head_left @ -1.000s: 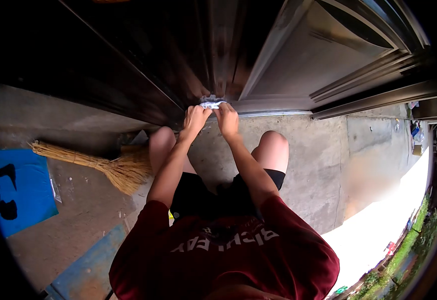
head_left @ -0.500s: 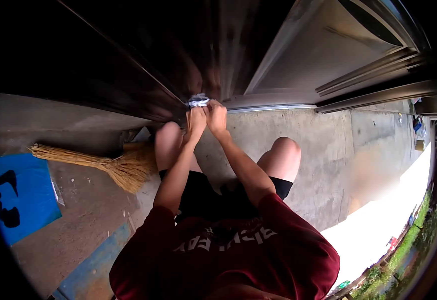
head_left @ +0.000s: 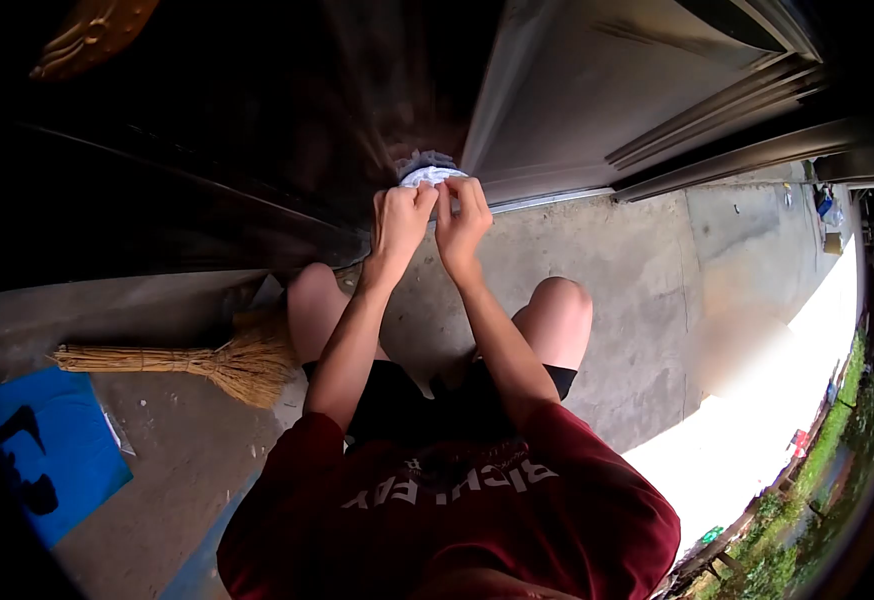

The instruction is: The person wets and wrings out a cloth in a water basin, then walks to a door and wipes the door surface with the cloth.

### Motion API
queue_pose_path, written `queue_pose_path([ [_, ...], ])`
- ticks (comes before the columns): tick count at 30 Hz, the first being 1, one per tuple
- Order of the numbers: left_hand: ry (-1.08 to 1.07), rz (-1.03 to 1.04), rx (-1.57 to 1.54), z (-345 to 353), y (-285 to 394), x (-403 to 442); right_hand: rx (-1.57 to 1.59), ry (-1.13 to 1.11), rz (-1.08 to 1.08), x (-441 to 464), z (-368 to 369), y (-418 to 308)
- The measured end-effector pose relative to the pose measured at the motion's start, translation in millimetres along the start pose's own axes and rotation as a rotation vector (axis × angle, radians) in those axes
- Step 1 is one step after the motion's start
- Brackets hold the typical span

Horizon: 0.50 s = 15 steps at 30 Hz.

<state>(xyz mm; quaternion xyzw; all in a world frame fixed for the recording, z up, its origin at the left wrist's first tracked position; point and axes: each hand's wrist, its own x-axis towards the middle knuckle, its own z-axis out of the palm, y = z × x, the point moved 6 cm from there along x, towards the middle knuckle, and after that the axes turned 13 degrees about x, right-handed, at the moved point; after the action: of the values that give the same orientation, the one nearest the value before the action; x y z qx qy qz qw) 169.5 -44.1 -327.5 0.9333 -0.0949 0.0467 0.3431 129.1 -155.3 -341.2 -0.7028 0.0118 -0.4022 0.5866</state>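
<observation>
A white cloth (head_left: 431, 176) is bunched between my fingers, close against the lower part of a dark, glossy door (head_left: 327, 120). My left hand (head_left: 400, 222) pinches its left side, fingers bent. At the other side my right hand (head_left: 464, 215) grips it between thumb and fingers. The hands are slightly apart, and the fingertips are partly hidden by the knuckles. A dim reflection of the cloth shows on the door's surface just above it.
A straw broom (head_left: 182, 362) lies on the concrete floor (head_left: 617, 300) to the left, beside a blue sheet (head_left: 62, 440) with black marks. To the right stands a grey door panel (head_left: 577, 110) with a metal strip (head_left: 557, 200) along its foot. My bent knees flank my arms.
The hands have drawn a little apart and sit slightly higher in view with the cloth, which looks more spread. The view has shifted, bringing a gold ornament into sight at upper left.
</observation>
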Motion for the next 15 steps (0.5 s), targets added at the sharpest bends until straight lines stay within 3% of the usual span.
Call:
queue_pose_path([
  [1,0.026,0.002,0.037,7.7,-7.4,-0.1,-0.026,-0.008,-0.075,-0.2,2.6,3.5],
  [3,-0.071,-0.062,0.045,34.5,-31.9,-5.0,-0.025,-0.003,-0.016,-20.2,1.9,32.4],
  [6,-0.231,-0.122,0.123,97.5,-90.2,-9.5,-0.106,-0.079,0.315,-50.3,7.0,89.6],
  [11,-0.272,-0.153,0.198,100.9,-106.3,-23.2,-0.172,-0.185,0.393,-64.0,12.8,113.2],
  [14,-0.149,-0.276,0.188,90.7,-138.2,-41.7,-0.146,-0.305,0.479,-83.8,37.3,118.1],
  [15,-0.064,-0.408,0.139,84.5,-152.1,-48.4,-0.122,-0.366,0.492,-90.5,50.6,118.8],
])
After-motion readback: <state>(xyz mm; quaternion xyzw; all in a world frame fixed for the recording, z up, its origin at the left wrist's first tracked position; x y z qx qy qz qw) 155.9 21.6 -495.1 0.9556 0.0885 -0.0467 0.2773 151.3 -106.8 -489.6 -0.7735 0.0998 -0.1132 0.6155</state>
